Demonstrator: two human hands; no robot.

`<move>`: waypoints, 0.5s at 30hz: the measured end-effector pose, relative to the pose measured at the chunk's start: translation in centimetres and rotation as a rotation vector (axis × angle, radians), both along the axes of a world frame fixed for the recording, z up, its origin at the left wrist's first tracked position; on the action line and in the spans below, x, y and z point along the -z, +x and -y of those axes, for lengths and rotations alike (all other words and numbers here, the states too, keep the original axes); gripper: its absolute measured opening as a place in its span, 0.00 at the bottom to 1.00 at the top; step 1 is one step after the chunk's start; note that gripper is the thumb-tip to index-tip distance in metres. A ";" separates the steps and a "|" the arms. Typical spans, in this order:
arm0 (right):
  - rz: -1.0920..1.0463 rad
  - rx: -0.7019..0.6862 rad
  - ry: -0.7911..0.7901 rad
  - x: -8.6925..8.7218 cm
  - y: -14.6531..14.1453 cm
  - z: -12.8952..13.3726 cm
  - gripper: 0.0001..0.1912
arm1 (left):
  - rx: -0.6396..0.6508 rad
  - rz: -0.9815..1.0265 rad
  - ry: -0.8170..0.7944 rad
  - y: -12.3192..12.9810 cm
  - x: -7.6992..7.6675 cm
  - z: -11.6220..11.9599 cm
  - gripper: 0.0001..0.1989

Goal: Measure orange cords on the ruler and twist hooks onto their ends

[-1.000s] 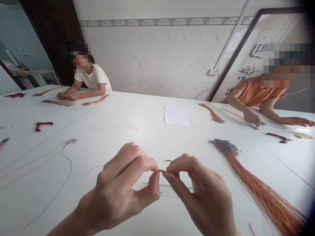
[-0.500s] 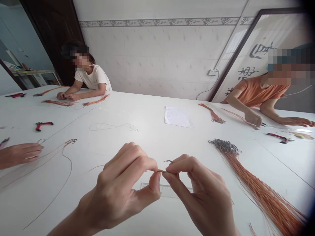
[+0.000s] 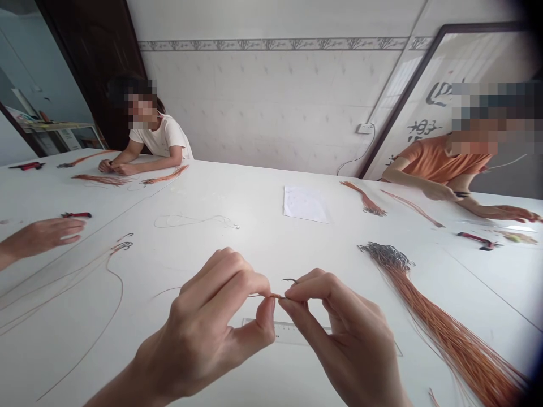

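Observation:
Between my two hands is a fish hook (image 3: 290,280) with orange-brown line bound along its shank. My right hand (image 3: 352,328) pinches the hook's shank between thumb and forefinger, and the bent point sticks up above the fingertips. With thumb and forefinger, my left hand (image 3: 220,322) closes on the fishing line (image 3: 253,295) right beside the wrapped part. The line's loose end trails out to the left behind that hand. Below both hands a clear ruler (image 3: 291,332) lies on the white table (image 3: 203,373), partly covered by them.
At right lies a big bundle of hooks with orange lines (image 3: 424,305). Several tied hooks (image 3: 123,245) lie at left, near another person's hand (image 3: 51,240). Two people sit across the table. Paper (image 3: 305,203), red-handled pliers (image 3: 479,240) and a thin line loop (image 3: 195,220) lie farther back.
My hands keep the same pinch and have barely moved. At left, the other person's hand has moved up and another hook now lies by the tied ones. The right-hand person's arm has shifted.

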State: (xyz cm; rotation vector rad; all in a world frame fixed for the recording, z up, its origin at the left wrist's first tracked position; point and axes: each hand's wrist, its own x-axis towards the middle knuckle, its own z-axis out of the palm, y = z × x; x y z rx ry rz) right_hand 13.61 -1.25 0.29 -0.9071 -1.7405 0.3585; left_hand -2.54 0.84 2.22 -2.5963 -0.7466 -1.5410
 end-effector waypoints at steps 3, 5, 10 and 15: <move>0.005 0.002 0.005 -0.1 -0.1 0.0 0.07 | 0.002 0.001 -0.002 0.0 0.0 0.0 0.07; 0.002 0.000 0.006 -0.1 -0.1 0.0 0.07 | 0.002 0.003 -0.010 0.0 0.0 0.0 0.07; -0.011 -0.012 0.013 -0.2 -0.1 -0.1 0.07 | 0.010 0.009 -0.020 -0.1 0.1 0.1 0.07; -0.010 -0.013 0.015 -0.2 0.0 -0.2 0.07 | 0.013 0.000 -0.021 -0.1 0.1 0.1 0.07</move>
